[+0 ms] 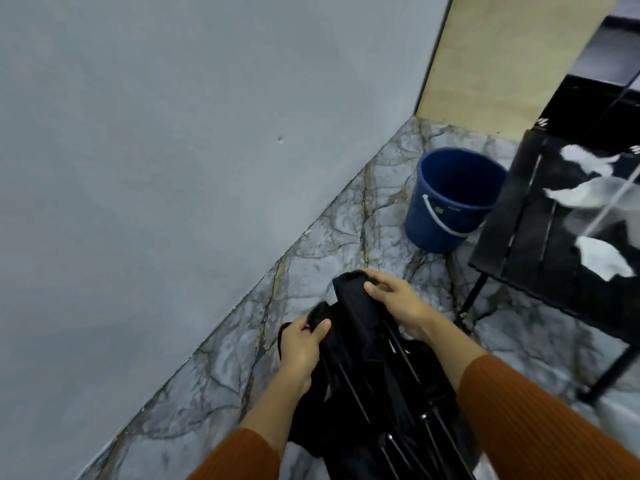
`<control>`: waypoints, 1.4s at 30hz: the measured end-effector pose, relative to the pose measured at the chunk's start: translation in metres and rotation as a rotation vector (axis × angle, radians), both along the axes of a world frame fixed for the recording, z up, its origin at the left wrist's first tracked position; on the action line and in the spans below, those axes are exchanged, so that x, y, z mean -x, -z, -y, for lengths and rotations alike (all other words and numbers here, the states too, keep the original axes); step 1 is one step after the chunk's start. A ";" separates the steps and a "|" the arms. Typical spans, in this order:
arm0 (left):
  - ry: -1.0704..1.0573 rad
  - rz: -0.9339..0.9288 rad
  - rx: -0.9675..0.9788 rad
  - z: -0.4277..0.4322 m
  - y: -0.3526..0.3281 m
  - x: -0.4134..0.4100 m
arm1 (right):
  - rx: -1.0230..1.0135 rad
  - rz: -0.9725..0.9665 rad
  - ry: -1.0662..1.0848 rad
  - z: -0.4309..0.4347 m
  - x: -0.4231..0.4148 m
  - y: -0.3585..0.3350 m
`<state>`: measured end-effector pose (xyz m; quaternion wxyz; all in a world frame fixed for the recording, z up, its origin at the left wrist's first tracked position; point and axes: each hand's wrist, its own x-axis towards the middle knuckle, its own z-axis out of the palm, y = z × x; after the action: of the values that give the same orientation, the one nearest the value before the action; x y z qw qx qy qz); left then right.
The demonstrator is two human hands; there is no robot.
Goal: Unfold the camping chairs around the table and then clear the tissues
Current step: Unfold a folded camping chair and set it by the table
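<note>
A folded black camping chair point(367, 368) stands on the marbled floor in front of me, its fabric bunched and thin metal legs showing. My left hand point(301, 348) grips one top corner of the fabric, thumb over it. My right hand point(398, 299) holds the other top corner, fingers curled over the fabric. To the right stands a low black slatted table point(526, 244) with white crumpled tissues point(602, 258) lying on it, a second white tissue point(585, 157) farther back.
A blue bucket point(450, 199) with a white handle sits on the floor between the wall and the table. A grey wall point(156, 150) runs along the left. A pale wooden panel point(495, 60) stands at the back. More black furniture fills the top right corner.
</note>
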<state>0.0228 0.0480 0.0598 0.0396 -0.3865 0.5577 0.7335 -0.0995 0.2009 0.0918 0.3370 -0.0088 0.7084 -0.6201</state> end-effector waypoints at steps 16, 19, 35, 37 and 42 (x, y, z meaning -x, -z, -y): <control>0.391 -0.170 0.171 -0.175 -0.261 -0.128 | -0.197 -0.211 0.240 -0.207 -0.234 -0.280; 0.447 -0.225 0.185 -0.198 -0.277 -0.137 | -0.237 -0.300 0.411 -0.239 -0.256 -0.294; 0.792 -0.488 0.671 -0.101 -0.400 -0.149 | -0.357 -0.329 0.919 -0.391 -0.412 -0.385; 0.845 -0.429 0.722 -0.102 -0.386 -0.168 | -0.428 -0.286 0.921 -0.383 -0.432 -0.369; 0.926 -0.295 0.942 -0.104 -0.337 -0.223 | -0.660 -0.199 0.757 -0.365 -0.486 -0.319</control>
<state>0.2456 0.1519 0.3969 0.1004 0.0203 0.9256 0.3644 0.3869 0.5664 0.4105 0.0048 0.2964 0.8487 -0.4380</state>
